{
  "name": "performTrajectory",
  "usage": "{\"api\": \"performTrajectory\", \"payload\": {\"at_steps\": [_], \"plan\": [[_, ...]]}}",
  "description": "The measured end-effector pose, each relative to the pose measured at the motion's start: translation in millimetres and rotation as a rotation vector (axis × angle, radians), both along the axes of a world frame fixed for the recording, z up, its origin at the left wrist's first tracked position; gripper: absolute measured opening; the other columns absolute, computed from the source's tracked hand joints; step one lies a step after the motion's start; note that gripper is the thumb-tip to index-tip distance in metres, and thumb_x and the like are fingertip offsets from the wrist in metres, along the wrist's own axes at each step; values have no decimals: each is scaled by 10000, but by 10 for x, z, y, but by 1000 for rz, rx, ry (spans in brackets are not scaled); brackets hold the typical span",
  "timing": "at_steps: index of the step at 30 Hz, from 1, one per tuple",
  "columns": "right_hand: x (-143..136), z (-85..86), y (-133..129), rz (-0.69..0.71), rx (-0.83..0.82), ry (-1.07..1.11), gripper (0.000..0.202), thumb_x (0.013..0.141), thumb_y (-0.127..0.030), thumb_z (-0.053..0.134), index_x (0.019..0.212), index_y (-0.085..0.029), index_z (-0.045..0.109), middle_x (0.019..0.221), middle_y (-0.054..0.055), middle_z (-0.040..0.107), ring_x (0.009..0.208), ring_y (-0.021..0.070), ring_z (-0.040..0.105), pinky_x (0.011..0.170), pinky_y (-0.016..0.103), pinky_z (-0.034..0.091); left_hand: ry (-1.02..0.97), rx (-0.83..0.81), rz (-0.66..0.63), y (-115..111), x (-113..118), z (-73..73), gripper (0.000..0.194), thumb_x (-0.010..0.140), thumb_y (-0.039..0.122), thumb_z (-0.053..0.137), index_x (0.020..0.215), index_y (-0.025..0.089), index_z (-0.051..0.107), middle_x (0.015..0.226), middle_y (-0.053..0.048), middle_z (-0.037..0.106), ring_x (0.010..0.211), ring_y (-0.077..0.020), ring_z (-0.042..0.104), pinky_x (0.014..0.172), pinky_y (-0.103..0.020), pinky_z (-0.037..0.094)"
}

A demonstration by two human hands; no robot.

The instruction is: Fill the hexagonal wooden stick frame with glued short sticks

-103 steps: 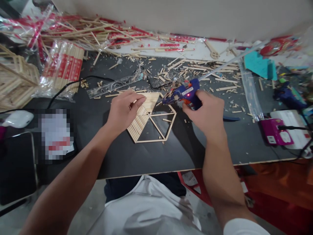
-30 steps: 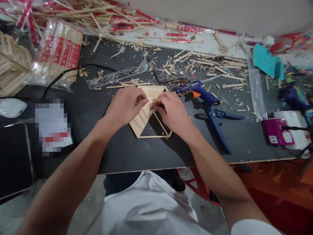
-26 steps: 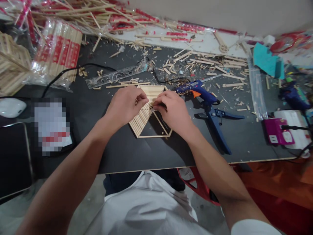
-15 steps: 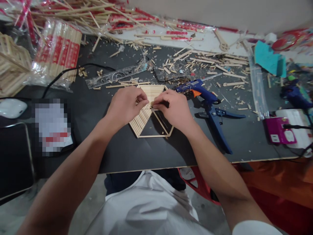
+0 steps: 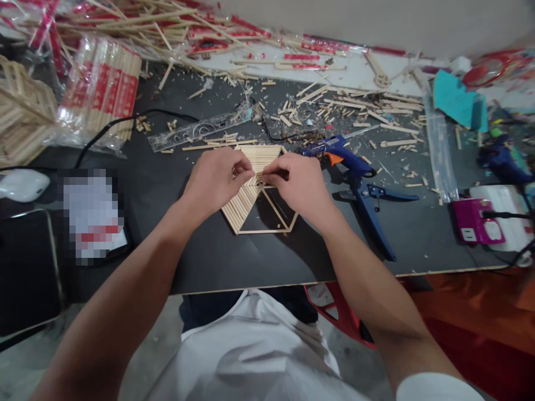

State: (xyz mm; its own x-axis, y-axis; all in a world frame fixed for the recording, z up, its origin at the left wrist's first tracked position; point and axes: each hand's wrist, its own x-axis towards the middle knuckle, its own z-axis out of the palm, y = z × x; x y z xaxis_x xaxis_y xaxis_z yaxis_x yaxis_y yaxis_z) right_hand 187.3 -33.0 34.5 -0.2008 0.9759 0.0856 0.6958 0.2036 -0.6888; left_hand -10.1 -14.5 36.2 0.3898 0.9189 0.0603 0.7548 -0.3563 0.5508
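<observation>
A hexagonal frame of thin wooden sticks lies flat on the dark table. Its back and left sections are filled with rows of sticks, while dark table shows through the front section. My left hand rests over the left side of the frame, thumb and fingers pinched near its middle. From the right, my right hand reaches in with its fingertips pinched close to the same spot. Whatever is between the fingertips is too small to make out. A blue glue gun lies just beyond my right hand.
Blue cutters lie right of my right hand. A clear ruler and cut stick scraps are spread behind. Wrapped chopstick packs and a blurred phone are at left, a purple power adapter at right.
Both hands stay almost in place, pinched at the middle of the frame. The right fingertips shift very slightly. The view moves a touch.
</observation>
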Motion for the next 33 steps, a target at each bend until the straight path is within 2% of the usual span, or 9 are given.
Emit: {"api": "performTrajectory", "payload": {"at_steps": [17, 25, 33], "plan": [[-75, 2, 38, -51, -62, -17, 100, 815, -119, 760, 803, -206, 807, 855, 50, 789, 795, 204, 708, 824, 361, 528, -25, -12, 10, -4, -2, 3, 168, 886, 322, 658, 923, 208, 776, 908, -57, 770, 823, -220, 668, 825, -361, 500], [11, 33, 25, -25, -88, 31, 99, 846, -134, 745, 832, -202, 815, 847, 44, 785, 796, 198, 701, 828, 351, 525, -5, -33, 8, -4, 3, 28, 160, 893, 313, 653, 909, 207, 771, 899, -55, 774, 797, -214, 669, 806, -354, 498], [89, -11, -30, -60, -8, 33, 158, 833, -81, 736, 861, -209, 824, 906, 38, 796, 833, 190, 709, 847, 343, 531, -26, -26, 25, -13, 2, 27, 166, 885, 332, 663, 901, 208, 773, 874, -44, 768, 777, -200, 668, 785, -336, 489]]}}
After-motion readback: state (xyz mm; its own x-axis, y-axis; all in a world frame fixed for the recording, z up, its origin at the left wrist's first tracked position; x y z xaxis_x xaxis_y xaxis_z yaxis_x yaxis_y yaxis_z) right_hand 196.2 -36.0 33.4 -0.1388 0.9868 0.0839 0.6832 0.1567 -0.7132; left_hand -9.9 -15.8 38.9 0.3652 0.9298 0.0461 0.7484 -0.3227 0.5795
